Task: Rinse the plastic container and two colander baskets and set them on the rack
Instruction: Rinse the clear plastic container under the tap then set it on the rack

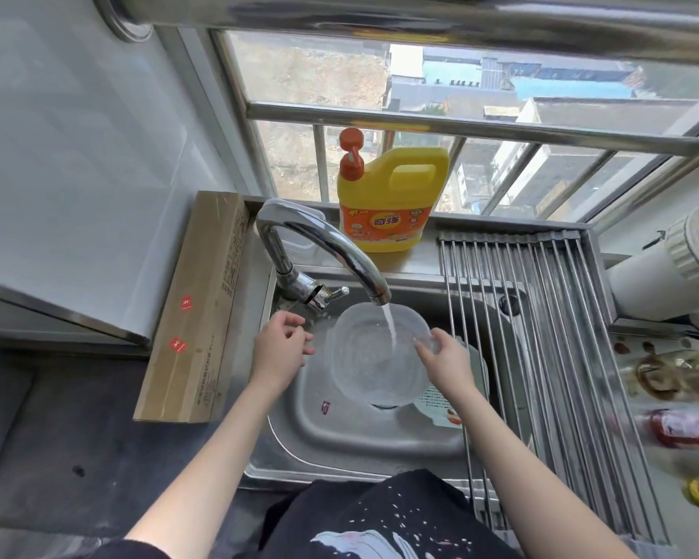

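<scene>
The yellow detergent jug [392,203] on the sill has an orange pump and an orange label with Chinese characters too small to read with certainty; the long cardboard box [196,312] left of the sink [299,429] carries 2 red stickers; the clear plastic container [374,353] sits over the sink basin under the tap [323,248], water streaming into it; the right hand [446,357] pinches its right rim; the left hand [281,349] hovers beside it, fingers loosely curled, holding nothing; the roll-up rack [549,357] spans the sink's right side
</scene>
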Demonstrator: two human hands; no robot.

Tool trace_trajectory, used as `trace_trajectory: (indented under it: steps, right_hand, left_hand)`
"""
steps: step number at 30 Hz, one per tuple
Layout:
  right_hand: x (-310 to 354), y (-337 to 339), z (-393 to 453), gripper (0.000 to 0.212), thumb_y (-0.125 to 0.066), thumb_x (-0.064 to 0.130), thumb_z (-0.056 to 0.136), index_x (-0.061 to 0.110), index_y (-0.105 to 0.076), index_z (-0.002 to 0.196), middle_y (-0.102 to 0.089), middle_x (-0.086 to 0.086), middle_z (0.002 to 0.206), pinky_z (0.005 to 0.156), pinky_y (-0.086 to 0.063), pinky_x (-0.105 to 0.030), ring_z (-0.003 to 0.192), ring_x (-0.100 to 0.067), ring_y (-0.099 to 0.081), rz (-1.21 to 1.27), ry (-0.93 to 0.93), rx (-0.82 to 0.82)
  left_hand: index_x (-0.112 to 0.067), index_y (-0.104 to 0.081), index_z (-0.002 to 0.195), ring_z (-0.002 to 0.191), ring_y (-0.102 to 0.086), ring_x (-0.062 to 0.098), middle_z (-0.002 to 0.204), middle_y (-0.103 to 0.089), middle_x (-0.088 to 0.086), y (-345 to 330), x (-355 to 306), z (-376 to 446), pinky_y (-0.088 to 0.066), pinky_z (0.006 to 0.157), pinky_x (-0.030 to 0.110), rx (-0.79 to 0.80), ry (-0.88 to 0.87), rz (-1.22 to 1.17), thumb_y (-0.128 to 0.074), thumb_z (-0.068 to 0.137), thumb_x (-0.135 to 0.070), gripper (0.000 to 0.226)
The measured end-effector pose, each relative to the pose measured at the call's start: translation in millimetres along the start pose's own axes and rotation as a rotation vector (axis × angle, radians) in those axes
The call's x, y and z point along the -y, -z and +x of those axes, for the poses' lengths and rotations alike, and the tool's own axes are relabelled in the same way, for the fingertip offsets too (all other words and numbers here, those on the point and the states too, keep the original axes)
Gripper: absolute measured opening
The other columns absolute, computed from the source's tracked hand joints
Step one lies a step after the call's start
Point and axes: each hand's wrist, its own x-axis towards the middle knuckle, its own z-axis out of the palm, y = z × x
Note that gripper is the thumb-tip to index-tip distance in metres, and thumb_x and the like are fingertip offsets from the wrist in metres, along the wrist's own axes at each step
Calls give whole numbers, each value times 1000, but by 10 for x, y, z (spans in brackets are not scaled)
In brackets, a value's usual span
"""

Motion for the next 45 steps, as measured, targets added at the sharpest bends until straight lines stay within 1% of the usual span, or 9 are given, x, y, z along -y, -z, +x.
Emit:
trace_trajectory:
  steps: [5, 10, 20, 22, 25, 29, 33, 40, 45]
  right_hand:
    - [66, -42, -26, 44, -64, 25, 88, 6, -56, 127, -61, -11, 123, 91, -40, -29, 114, -26, -55, -87, 95, 151]
    - [19, -69, -128, 45, -58, 21, 92, 3, -50, 132, -56, -15, 131, 96, -38, -29, 122, -27, -50, 64, -11, -53]
    - [-98, -158, -130, 44, -55, 22, 92, 2, -51, 131, -58, -17, 127, 94, -42, -37, 114, -32, -54, 92, -171, -53]
    - [-121, -229, -110, 33, -54, 23, 90, 4, -58, 116, -65, -16, 95, 64, -46, -30, 74, -25, -60, 146, -323, 72]
    - [-105, -234, -123, 19, -43, 16, 95, 9, -46, 77, -38, -2, 46, 39, -21, -12, 32, -11, -27, 375, -638, 377]
    - [-137, -189, -191, 38, -29, 11, 95, 3, -55, 68, -24, 8, 35, 31, -10, -9, 23, -4, -18, 560, -853, 865]
    - [-117, -223, -251, 17, -37, 6, 72, 13, -44, 57, -26, 8, 31, 33, -8, -13, 28, -5, -10, 635, -832, 1198]
    - [-106, -158, -268, 24, -40, 16, 68, 23, -36, 46, -29, 12, 32, 35, -6, -13, 34, -5, -6, 568, -720, 1389]
    - [-209, -205, -202, 41, -56, 34, 83, 15, -35, 54, -31, 4, 38, 30, -13, -11, 27, -5, -22, 1101, -885, 1082]
  left_hand:
    - [-19, -52, 81, 59, -62, 20, 79, -64, 11, 1, 67, 15, -45, 48, 28, -2, 40, -10, -43, 89, -1, 22]
    - [-16, -55, 87, 70, -66, 21, 85, -66, 9, 3, 48, -4, -55, 57, 35, -16, 3, 39, -47, 88, -3, 15]
    - [-17, -56, 85, 85, -58, 22, 83, -58, -4, -71, 61, -60, -57, 74, 46, 36, 25, 355, -52, 84, -51, 34]
    - [-16, -57, 89, 85, -58, 22, 84, -59, -3, -86, 43, -66, -56, 76, 47, 53, 11, 328, -51, 87, -47, 32]
    - [-15, -62, 97, 92, -58, 20, 94, -63, 1, -98, 35, -54, -52, 84, 40, 101, -76, 304, -53, 90, -38, 25]
    - [-21, -66, 105, 111, -50, 14, 116, -60, -1, -96, -14, -46, -36, 103, 36, 235, -254, 311, -49, 80, -44, 38]
    - [-30, -55, 121, 124, -41, 13, 128, -48, -4, -31, -132, 15, -31, 110, 39, 391, -161, 86, -47, 65, -41, 57]
    - [-31, -38, 130, 122, -39, 18, 125, -35, 2, -39, -251, 84, -32, 105, 34, 549, -30, -122, -58, 51, -43, 83]
    - [-20, -47, 114, 77, -56, 10, 97, -54, -3, -28, -273, 172, -43, 62, 25, 425, 54, -41, -67, 61, -53, 66]
